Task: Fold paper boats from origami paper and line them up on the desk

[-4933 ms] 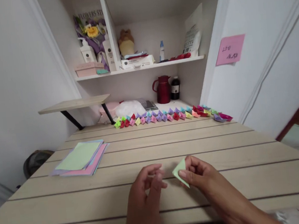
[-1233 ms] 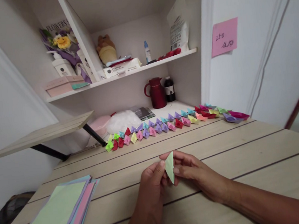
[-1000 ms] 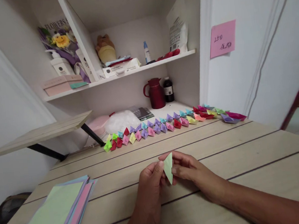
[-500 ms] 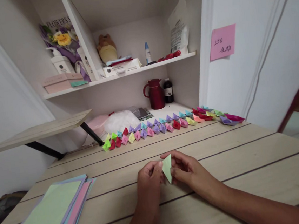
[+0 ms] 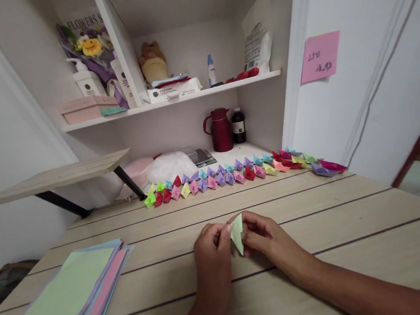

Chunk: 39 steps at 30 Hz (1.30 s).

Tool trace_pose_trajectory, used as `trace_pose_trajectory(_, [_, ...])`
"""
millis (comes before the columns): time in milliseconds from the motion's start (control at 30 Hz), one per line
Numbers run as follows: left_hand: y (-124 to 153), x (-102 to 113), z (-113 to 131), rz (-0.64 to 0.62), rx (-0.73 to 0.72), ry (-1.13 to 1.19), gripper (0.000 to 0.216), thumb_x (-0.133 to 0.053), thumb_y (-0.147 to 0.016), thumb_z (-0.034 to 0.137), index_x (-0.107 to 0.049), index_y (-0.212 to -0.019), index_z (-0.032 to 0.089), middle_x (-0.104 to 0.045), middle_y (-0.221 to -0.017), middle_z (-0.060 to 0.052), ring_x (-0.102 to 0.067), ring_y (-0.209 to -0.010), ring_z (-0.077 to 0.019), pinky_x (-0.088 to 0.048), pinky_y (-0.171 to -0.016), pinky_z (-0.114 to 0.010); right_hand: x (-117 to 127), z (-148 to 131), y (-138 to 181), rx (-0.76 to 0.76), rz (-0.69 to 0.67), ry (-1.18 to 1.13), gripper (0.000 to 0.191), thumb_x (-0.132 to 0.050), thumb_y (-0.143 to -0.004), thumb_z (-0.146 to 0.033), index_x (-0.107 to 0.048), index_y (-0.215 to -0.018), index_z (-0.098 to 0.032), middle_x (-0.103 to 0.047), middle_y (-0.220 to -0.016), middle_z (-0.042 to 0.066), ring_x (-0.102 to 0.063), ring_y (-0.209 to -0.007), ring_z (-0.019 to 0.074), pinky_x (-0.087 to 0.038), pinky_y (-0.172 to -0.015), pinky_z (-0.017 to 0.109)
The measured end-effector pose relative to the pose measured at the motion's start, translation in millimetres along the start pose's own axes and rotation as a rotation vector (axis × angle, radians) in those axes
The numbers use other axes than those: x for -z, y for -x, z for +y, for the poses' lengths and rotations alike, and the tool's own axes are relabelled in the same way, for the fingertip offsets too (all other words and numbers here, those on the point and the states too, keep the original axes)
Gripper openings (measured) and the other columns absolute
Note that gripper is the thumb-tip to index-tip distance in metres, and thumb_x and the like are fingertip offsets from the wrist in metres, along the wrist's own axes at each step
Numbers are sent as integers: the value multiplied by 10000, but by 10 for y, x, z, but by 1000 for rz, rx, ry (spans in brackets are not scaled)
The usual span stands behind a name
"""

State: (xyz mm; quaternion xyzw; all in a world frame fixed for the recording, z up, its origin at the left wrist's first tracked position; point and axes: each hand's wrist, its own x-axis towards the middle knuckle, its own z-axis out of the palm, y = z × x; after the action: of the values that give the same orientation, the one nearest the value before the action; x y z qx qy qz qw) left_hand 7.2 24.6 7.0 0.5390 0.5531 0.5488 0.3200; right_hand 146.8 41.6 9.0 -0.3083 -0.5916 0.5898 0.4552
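Observation:
A small piece of folded light green paper (image 5: 237, 234), triangular in outline, is held upright between both hands just above the table. My left hand (image 5: 213, 246) is closed, its thumb and fingertips pinching the paper's left edge. From the right, my right hand (image 5: 264, 234) grips the other edge, thumb in front and fingers curled behind. The fingertips behind the paper are partly hidden. Beyond the hands, several folded paper boats (image 5: 212, 182) in many colours stand in two long rows along the back of the table.
A stack of coloured paper sheets (image 5: 65, 295) lies at the table's left. A small raised shelf (image 5: 56, 177) on black brackets stands behind it. At the back are a dark red jug (image 5: 221, 130), a dark bottle (image 5: 238, 126) and white fluffy stuffing (image 5: 170, 168).
Both hands keep hold of the green paper in nearly the same pose. The view has shifted slightly, so the shelf and wall note sit a little further right.

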Motion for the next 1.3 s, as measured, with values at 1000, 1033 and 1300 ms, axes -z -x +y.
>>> trace_pose_trajectory(1000, [169,-174,-94,-290,561,771,500,-675,-726,522,-652,-990,98,-682,-949,-158,-647,-837,-262,-467,-842,-440,139,71,-40,260,220,552,66,-553,-780,-167,-576,-722,-189,-556,-698,-8,-492,-627,143,-379,-570,257])
trace_pose_trajectory(1033, [202,-197,-75,-300,591,787,498,-662,-744,522,-640,-987,88,-680,-946,-167,-652,-806,-252,-475,-830,-438,162,76,-53,289,224,569,64,-557,-787,-170,-578,-730,-190,-559,-716,-4,-502,-643,147,-386,-582,261])
trace_pose_trajectory(1300, [179,-188,15,-201,716,761,416,-382,-941,442,-588,-824,100,-642,-698,-98,-631,-653,-180,-507,-755,-377,213,79,-77,444,104,654,113,-534,-846,-153,-628,-811,-204,-591,-838,27,-571,-807,175,-429,-714,291])
